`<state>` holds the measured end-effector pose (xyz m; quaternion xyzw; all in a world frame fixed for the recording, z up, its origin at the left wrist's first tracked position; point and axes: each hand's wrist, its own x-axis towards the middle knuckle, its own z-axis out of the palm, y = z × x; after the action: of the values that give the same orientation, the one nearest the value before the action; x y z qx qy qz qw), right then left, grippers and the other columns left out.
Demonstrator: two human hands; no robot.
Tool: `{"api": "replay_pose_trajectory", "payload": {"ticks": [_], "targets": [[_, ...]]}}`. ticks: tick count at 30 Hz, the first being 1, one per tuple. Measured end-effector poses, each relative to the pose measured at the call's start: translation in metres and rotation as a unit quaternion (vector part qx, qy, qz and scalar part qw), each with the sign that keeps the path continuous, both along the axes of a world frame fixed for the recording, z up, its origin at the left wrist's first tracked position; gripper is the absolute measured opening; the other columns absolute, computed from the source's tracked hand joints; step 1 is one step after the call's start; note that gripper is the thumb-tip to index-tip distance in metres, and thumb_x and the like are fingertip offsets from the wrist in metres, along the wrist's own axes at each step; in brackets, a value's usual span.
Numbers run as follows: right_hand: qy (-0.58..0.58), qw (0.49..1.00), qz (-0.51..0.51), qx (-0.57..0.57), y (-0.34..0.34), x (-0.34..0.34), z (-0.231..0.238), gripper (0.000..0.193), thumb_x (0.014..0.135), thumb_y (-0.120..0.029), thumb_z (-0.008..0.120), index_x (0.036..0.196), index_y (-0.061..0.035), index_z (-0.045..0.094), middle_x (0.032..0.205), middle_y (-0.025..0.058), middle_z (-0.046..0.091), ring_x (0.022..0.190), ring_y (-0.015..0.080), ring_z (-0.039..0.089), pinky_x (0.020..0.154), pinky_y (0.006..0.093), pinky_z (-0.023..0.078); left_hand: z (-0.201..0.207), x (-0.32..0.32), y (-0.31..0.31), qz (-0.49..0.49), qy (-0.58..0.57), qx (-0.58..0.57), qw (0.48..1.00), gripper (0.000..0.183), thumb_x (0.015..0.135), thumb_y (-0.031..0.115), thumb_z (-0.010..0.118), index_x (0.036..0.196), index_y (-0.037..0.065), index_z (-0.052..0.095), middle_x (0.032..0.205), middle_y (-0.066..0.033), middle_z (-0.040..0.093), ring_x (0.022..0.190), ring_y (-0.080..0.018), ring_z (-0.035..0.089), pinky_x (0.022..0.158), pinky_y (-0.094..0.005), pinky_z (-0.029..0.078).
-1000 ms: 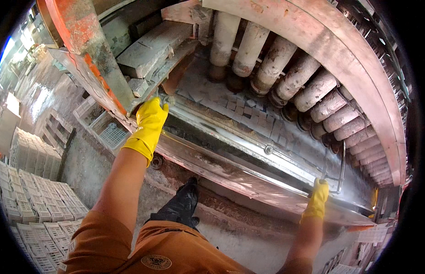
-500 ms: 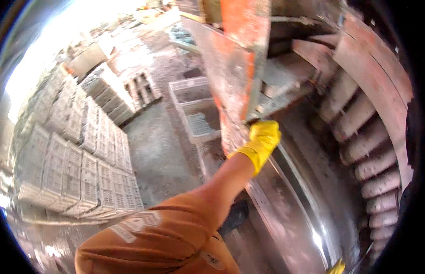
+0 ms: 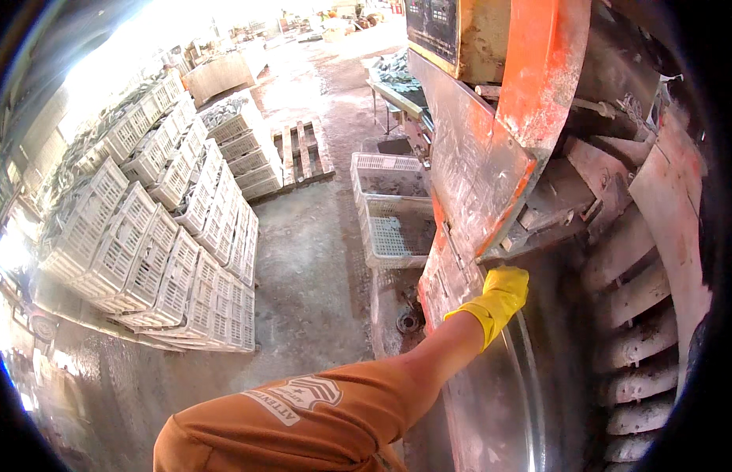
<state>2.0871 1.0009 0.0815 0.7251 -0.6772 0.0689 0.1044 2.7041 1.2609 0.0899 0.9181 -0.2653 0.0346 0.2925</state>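
My left hand (image 3: pixel 505 296), in a yellow rubber glove, reaches out from a brown sleeve to a large worn machine with orange paint. Its fingers are curled closed at the machine's metal rim (image 3: pixel 529 377), just below an orange-edged steel plate (image 3: pixel 476 149). Whatever lies inside the fist is hidden. To the right of the hand is the dark inner side of the machine, with a row of thick, dirty rounded ribs (image 3: pixel 637 366) along a curved pinkish panel (image 3: pixel 676 228). My right hand is out of the picture.
Stacked white plastic crates (image 3: pixel 177 259) filled with grey pieces stand at left. Two more crates (image 3: pixel 397 228) sit on the floor beside the machine. Farther back are a wooden pallet (image 3: pixel 303 153) and a table (image 3: pixel 397 94) with greenish pieces. A control box (image 3: pixel 433 35) is mounted above.
The view has swung, so the machine and crates appear farther right and lower. My left hand stays closed at the rim. A bit of yellow glove at the lower right edge has left the picture.
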Motion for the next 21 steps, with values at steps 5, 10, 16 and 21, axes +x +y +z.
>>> {"api": "replay_pose_trajectory", "payload": {"ticks": [5, 10, 16, 21], "targets": [[0.005, 1.000, 0.000, 0.009, -0.005, 0.007, -0.003, 0.046, 0.099, -0.038, 0.059, 0.112, 0.0054, 0.066, 0.108, 0.0236, 0.071, 0.098, 0.0365, 0.067, 0.089, 0.0443, 0.051, 0.010, -0.005, 0.003, -0.007, 0.007, -0.001, 1.000, 0.024, 0.085, 0.030, 0.066, 0.090, 0.008, 0.072, 0.094, -0.0170, 0.073, 0.091, -0.0393, 0.069, 0.080, -0.0506, 0.055], [0.012, 1.000, 0.003, 0.014, -0.007, 0.009, -0.001, 0.047, 0.099, -0.039, 0.059, 0.111, 0.0053, 0.067, 0.107, 0.0234, 0.071, 0.097, 0.0364, 0.067, 0.088, 0.0443, 0.051, 0.020, -0.003, 0.006, -0.014, 0.049, 0.031, 0.998, 0.026, 0.085, 0.030, 0.065, 0.095, 0.008, 0.074, 0.100, -0.0177, 0.073, 0.097, -0.0387, 0.069, 0.085, -0.0489, 0.055], [0.014, 1.000, 0.001, 0.021, -0.004, 0.006, -0.003, 0.047, 0.099, -0.040, 0.058, 0.109, 0.0052, 0.067, 0.106, 0.0231, 0.071, 0.096, 0.0364, 0.068, 0.087, 0.0442, 0.052, 0.024, -0.004, 0.005, -0.008, 0.058, 0.054, 0.997, 0.028, 0.086, 0.031, 0.063, 0.097, 0.008, 0.075, 0.104, -0.0175, 0.073, 0.100, -0.0379, 0.070, 0.087, -0.0477, 0.055], [0.014, 1.000, 0.001, 0.026, -0.006, 0.001, -0.005, 0.048, 0.100, -0.041, 0.058, 0.108, 0.0052, 0.068, 0.105, 0.0229, 0.072, 0.095, 0.0363, 0.068, 0.086, 0.0442, 0.052, 0.022, -0.003, 0.005, -0.005, 0.054, 0.048, 0.997, 0.028, 0.085, 0.032, 0.064, 0.096, 0.008, 0.075, 0.102, -0.0180, 0.073, 0.098, -0.0384, 0.070, 0.086, -0.0480, 0.055]]}}
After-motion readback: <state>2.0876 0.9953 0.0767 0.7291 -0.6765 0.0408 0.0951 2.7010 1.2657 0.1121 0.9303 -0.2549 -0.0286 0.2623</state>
